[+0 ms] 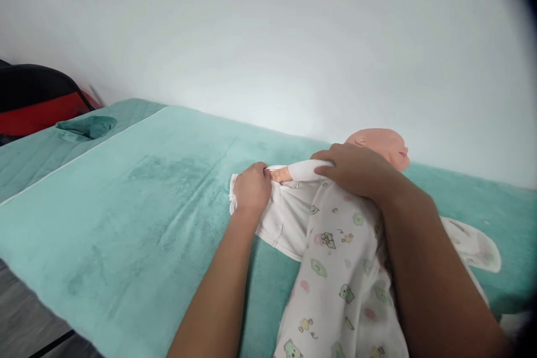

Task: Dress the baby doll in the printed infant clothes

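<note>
A baby doll (384,148) lies on the green cover, its bald head turned to the right. A white baby garment (327,257) printed with bears and chicks is spread over and below it. My left hand (253,189) is closed on the white sleeve end of this garment, beside the small doll hand (281,174). My right hand (356,173) is wrapped over the doll's arm, which is in a rolled white sleeve (308,170); its fingertips press on the cloth there. The doll's body is hidden under the garment and my right arm.
The green plush cover (126,224) spreads over the bed, with a white seam on the left. A dark green fabric-lined hole (88,127) is at the far left, near a black and red chair or bag (39,103). A white wall (251,56) stands behind.
</note>
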A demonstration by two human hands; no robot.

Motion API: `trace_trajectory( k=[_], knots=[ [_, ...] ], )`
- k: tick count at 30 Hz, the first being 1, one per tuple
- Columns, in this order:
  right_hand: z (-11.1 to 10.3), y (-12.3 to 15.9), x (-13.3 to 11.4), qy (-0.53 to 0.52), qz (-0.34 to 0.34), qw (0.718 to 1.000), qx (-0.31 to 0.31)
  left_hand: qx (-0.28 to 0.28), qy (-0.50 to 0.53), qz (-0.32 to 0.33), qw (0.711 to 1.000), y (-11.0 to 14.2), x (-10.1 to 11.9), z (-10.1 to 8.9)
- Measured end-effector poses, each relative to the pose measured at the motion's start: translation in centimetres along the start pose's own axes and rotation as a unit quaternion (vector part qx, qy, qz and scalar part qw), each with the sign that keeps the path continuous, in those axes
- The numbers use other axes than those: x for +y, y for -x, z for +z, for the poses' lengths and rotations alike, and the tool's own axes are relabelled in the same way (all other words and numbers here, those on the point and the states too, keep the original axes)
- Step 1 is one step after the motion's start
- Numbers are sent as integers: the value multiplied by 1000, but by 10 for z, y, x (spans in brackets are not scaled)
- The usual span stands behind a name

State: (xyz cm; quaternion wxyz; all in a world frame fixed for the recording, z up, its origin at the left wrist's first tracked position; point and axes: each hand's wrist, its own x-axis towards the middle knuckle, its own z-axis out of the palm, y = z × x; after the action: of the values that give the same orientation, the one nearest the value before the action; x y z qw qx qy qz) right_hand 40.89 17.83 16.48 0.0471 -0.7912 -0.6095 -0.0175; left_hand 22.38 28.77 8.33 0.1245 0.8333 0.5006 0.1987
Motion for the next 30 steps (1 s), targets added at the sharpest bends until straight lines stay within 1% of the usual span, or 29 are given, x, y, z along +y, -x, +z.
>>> trace_trajectory(
  k=[2, 4, 5, 7, 9, 10, 13, 18, 19, 21, 23, 25, 26, 28, 30],
  knots=[
    [-1, 2, 2, -2, 13, 1000, 0, -12, -5, -3, 1000, 0, -1, 1],
    [-1, 4, -1, 4, 2, 1000, 4, -6, -6, 5, 1000, 1, -1, 1],
    [0, 4, -3, 9, -10, 1000, 8, 4, -8, 21, 1000, 2, 0, 0],
    [1, 4, -8, 12, -36, 999, 18, 19, -15, 72, 997, 5, 1, 0],
    [1, 4, -11, -2, -45, 999, 28, 6, -18, 113, 993, 7, 3, 0],
    [1, 4, -12, -13, -41, 999, 33, -8, -15, 122, 992, 8, 3, 0],
    [-3, 7, -13, -35, -15, 999, 35, -42, 4, 128, 991, 8, 1, -1],
    [-11, 11, -9, -50, -10, 998, 29, -61, 21, 125, 990, 6, 0, -3],
    [-12, 12, -10, -45, -13, 999, 28, -55, 21, 128, 990, 6, 1, -3],
    [-12, 12, -14, -24, -27, 999, 26, -23, 13, 139, 990, 7, 4, -3],
    [-8, 11, -24, 8, -60, 998, 26, 15, -1, 157, 988, 8, 9, -2],
    [-1, 8, -35, 36, -97, 994, 33, 39, -17, 168, 985, 10, 11, -2],
    [3, 7, -41, 43, -112, 992, 38, 45, -25, 166, 985, 10, 11, -2],
    [9, 4, -48, 27, -128, 990, 44, 47, -45, 141, 988, 8, 9, -2],
    [11, 3, -48, -27, -130, 990, 38, 41, -64, 105, 992, 6, 6, -1]
  ],
)
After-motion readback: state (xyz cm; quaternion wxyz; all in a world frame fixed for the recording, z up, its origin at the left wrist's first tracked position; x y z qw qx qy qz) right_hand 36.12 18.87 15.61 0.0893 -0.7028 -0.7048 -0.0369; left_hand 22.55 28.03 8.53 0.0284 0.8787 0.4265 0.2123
